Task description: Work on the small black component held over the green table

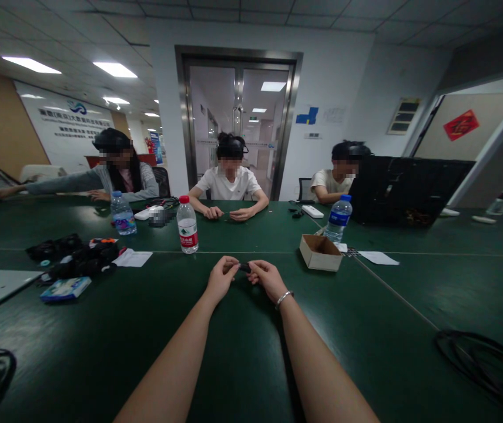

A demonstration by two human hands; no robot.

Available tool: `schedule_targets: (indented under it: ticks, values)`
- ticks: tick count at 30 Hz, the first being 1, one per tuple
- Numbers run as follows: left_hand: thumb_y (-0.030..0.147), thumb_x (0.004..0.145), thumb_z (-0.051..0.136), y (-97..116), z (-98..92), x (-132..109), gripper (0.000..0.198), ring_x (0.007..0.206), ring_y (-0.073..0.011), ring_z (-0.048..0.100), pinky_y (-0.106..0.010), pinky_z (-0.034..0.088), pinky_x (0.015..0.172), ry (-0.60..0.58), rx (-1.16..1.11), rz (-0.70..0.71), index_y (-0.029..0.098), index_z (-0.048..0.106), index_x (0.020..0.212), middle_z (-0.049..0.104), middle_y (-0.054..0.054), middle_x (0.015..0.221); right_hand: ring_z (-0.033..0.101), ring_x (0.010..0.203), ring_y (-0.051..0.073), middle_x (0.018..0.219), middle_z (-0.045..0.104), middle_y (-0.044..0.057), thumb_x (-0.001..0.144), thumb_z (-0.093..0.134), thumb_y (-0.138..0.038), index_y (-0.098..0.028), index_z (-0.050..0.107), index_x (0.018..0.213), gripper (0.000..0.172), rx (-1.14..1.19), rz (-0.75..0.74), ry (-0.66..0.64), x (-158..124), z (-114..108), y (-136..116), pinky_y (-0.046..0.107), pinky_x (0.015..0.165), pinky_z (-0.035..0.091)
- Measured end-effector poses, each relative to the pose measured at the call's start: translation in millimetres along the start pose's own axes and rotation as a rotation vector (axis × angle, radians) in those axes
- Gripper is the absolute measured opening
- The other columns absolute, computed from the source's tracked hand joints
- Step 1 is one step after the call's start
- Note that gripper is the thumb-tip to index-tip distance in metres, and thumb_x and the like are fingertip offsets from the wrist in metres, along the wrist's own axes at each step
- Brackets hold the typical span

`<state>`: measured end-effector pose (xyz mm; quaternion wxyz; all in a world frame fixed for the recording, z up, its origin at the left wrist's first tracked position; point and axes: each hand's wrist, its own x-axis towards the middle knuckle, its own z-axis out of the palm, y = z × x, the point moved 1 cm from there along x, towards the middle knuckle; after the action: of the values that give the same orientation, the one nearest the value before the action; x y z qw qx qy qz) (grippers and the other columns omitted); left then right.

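Note:
Between my two hands is a small dark object [244, 267], held just above the green table [242, 341]. Its kind is too small to make out. My left hand [223, 276] pinches its left end between thumb and fingertips. On the other side my right hand [269, 278], with a silver bracelet at the wrist, grips the right end with bent fingers. The fingers cover much of the object. Beyond my hands, to the left, stands a water bottle with a red cap [188, 226]. A small open cardboard box [321, 254] is to the right.
Blue-capped bottles [123, 214] [338, 218] stand left and right. Black gear [81, 255], a blue-white packet [65, 289] and papers [133, 257] lie at left. A black case [410, 191] and coiled cable [476, 358] are at right. Several people sit opposite.

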<state>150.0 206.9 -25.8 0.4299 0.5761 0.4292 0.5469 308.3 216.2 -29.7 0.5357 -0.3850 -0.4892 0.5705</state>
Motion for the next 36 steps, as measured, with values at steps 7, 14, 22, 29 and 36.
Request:
schedule_targets:
  ticks: [7, 14, 22, 29, 36]
  values:
    - [0.039, 0.069, 0.064, -1.1, -0.5, 1.1, 0.038, 0.077, -0.0164, 0.058, -0.021, 0.046, 0.054, 0.061, -0.061, -0.025, 0.018, 0.054, 0.098, 0.059, -0.007, 0.091, 0.056, 0.050, 0.010, 0.062, 0.063, 0.006, 0.062, 0.075, -0.043, -0.011, 0.061, 0.082, 0.040, 0.019, 0.007, -0.007, -0.1, 0.4, 0.2, 0.018, 0.043, 0.042]
    - [0.036, 0.063, 0.070, 4.1, -1.8, -0.3, 0.050, 0.084, -0.0178, 0.059, -0.020, 0.045, 0.057, 0.038, -0.151, -0.060, 0.017, 0.051, 0.104, 0.060, -0.010, 0.101, 0.056, 0.050, 0.010, 0.062, 0.063, 0.006, 0.063, 0.074, -0.044, -0.010, 0.061, 0.082, 0.041, 0.016, 0.012, -0.005, 0.2, -0.3, 0.6, 0.018, 0.044, 0.043]
    - [0.045, 0.064, 0.067, 2.1, -1.0, 1.2, 0.044, 0.080, -0.0170, 0.058, -0.021, 0.047, 0.055, 0.086, -0.128, -0.147, 0.016, 0.058, 0.096, 0.061, -0.009, 0.094, 0.055, 0.050, 0.009, 0.062, 0.063, 0.005, 0.063, 0.074, -0.043, -0.010, 0.061, 0.082, 0.040, 0.028, 0.007, -0.019, -0.4, 0.5, 0.2, 0.017, 0.044, 0.042]
    - [0.043, 0.069, 0.064, 2.4, -2.5, 0.1, 0.032, 0.071, -0.0145, 0.057, -0.021, 0.046, 0.055, -0.008, -0.027, -0.090, 0.015, 0.060, 0.083, 0.060, -0.004, 0.076, 0.056, 0.051, 0.010, 0.062, 0.064, 0.006, 0.063, 0.074, -0.042, -0.010, 0.062, 0.084, 0.041, 0.027, 0.010, -0.017, 0.0, -1.1, 1.1, 0.018, 0.046, 0.043]
    - [0.036, 0.069, 0.066, 4.8, -6.0, -1.5, 0.030, 0.087, -0.0190, 0.059, -0.026, 0.047, 0.068, -0.081, -0.019, -0.021, 0.016, 0.061, 0.092, 0.064, -0.008, 0.093, 0.055, 0.050, 0.010, 0.061, 0.063, 0.006, 0.062, 0.074, -0.046, -0.009, 0.063, 0.083, 0.044, 0.019, 0.020, 0.011, 1.8, -3.6, 3.0, 0.018, 0.044, 0.042]
